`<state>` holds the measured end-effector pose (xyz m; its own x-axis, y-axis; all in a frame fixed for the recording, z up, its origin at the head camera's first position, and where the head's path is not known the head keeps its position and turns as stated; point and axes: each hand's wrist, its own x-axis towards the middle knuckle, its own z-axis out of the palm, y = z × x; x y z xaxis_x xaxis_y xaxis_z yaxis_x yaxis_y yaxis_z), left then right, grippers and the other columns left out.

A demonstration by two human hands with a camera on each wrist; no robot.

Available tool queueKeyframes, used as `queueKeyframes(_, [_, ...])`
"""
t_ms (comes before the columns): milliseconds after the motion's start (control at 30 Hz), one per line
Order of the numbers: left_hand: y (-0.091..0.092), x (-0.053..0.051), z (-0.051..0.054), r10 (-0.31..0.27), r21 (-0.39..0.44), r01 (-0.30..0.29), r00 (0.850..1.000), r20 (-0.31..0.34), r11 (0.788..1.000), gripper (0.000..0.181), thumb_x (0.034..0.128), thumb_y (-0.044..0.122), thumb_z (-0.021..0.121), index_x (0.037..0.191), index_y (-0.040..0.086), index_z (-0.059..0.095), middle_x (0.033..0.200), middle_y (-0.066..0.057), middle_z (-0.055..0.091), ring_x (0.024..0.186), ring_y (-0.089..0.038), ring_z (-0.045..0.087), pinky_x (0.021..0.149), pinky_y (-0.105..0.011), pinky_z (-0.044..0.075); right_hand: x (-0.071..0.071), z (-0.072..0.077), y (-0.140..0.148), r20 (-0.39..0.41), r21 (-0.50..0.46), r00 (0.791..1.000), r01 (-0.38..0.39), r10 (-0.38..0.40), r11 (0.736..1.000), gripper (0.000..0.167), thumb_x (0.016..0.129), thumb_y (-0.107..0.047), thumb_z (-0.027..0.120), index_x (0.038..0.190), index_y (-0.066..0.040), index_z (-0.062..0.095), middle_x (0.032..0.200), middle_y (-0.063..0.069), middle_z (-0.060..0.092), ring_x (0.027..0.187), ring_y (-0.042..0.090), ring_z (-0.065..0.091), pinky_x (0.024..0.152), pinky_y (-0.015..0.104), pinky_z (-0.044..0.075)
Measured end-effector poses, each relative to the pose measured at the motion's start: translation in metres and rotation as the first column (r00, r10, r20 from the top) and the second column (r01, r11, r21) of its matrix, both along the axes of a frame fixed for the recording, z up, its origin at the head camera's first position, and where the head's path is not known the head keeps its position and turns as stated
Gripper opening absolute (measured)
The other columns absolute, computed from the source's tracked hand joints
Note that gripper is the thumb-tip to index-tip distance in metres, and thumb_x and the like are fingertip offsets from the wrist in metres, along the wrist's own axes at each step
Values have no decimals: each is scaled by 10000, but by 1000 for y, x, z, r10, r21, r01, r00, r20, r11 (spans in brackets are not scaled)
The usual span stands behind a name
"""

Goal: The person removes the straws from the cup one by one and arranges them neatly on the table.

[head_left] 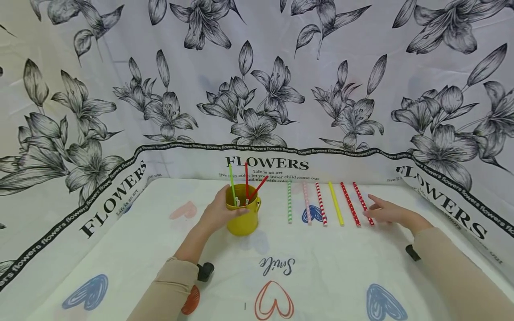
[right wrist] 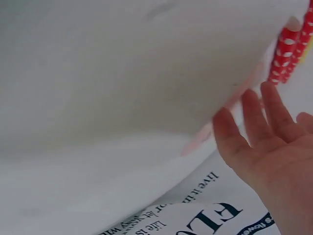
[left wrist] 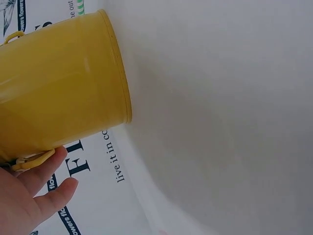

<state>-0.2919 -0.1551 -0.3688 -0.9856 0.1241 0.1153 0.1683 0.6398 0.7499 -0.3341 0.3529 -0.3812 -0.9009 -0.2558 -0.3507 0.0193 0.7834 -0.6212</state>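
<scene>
My left hand [head_left: 220, 211] holds a yellow metal bucket [head_left: 243, 223] at its left side, thumb across the front near the rim. A green straw [head_left: 232, 185] and two red straws [head_left: 246, 180] stick up out of the bucket, with a few pale straw ends lower inside. My right hand [head_left: 387, 211] is beside the rightmost red straw with white dots [head_left: 363, 203], its fingers loosely extended. In the right wrist view the fingers [right wrist: 254, 117] lie close to that dotted straw [right wrist: 284, 54]; contact is not certain. The left wrist view shows fingers by the bucket's handle [left wrist: 34, 160].
Left of the dotted straw lie another red dotted straw [head_left: 350, 204], a yellow straw [head_left: 336, 203], a red-and-white striped straw [head_left: 321, 204], a pink straw [head_left: 307, 203] and a green striped straw [head_left: 289, 202]. A flower-printed cloth [head_left: 257, 162] hangs behind the white tablecloth [head_left: 233, 276].
</scene>
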Motion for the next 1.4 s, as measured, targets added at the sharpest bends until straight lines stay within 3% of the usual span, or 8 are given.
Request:
queueKeyframes(67, [1, 0, 0, 6, -10, -6, 1000, 3, 1000, 980, 770, 521, 775, 1494, 116, 253, 1477, -129, 389, 1340, -402, 379, 1048, -634, 320, 4, 6, -4, -21, 6, 1000, -6, 7, 1000, 922, 981, -414, 549, 1499, 54, -51, 1463, 394, 198, 1268, 555, 346, 957, 653, 387])
queueKeyframes(167, [2, 0, 0, 8, -18, -8, 1000, 0, 1000, 983, 771, 528, 771, 1497, 117, 250, 1479, -126, 388, 1340, -401, 380, 1045, -635, 324, 11, 14, -12, -77, -25, 997, -17, 15, 1000, 911, 984, -398, 550, 1509, 33, -57, 1489, 395, 126, 1324, 600, 179, 997, 719, 279])
queueKeyframes(433, [0, 1, -1, 16, -37, -15, 1000, 5, 999, 1014, 764, 549, 766, 1506, 112, 232, 1487, -130, 380, 1339, -405, 381, 1043, -629, 331, 28, 34, -54, -221, -204, 975, -54, 8, 977, 880, 986, -354, 559, 1547, -62, -53, 1546, 328, 105, 1382, 537, 149, 1011, 748, 202])
queueKeyframes(633, [-1, 3, 1, 17, -38, -16, 1000, 13, 999, 1008, 778, 523, 767, 1514, 112, 216, 1499, -137, 364, 1345, -417, 368, 1045, -638, 320, 34, 43, -97, -263, -406, 965, -92, -20, 909, 876, 991, -312, 566, 1553, -104, -73, 1584, 236, 130, 1424, 453, 161, 1088, 639, 216])
queueKeyframes(933, [0, 4, 3, 4, -27, -4, 1000, 16, 1000, 999, 776, 534, 764, 1509, 115, 229, 1497, -134, 366, 1350, -411, 362, 1048, -638, 316, 33, 37, -151, -227, -653, 974, -151, -1, 742, 829, 1000, -207, 556, 1560, -123, -49, 1601, 148, 144, 1442, 367, 186, 1114, 588, 218])
queueKeyframes(1033, [0, 3, 4, 0, -25, 0, 1000, 9, 1000, 980, 776, 535, 763, 1498, 121, 247, 1485, -127, 383, 1342, -410, 375, 1042, -641, 323, 32, 35, -168, -212, -690, 977, -151, 2, 708, 820, 997, -197, 562, 1562, -120, -27, 1604, 132, 143, 1445, 348, 190, 1121, 569, 220])
queueKeyframes(1233, [0, 3, 3, 0, -19, 0, 1000, -3, 1000, 956, 778, 516, 771, 1489, 125, 267, 1471, -122, 397, 1333, -401, 391, 1039, -632, 335, 30, 33, -202, -163, -735, 986, -134, 18, 664, 795, 993, -157, 561, 1566, -116, 11, 1605, 114, 150, 1453, 324, 177, 1124, 590, 188])
queueKeyframes(1400, [0, 3, 1, -3, -10, 3, 1000, -11, 1000, 923, 779, 495, 780, 1472, 127, 293, 1448, -113, 421, 1318, -381, 413, 1040, -612, 350, 26, 29, -226, -121, -752, 993, -99, 12, 652, 803, 974, -143, 591, 1572, -160, 55, 1592, 74, 220, 1440, 299, 237, 1118, 616, 179])
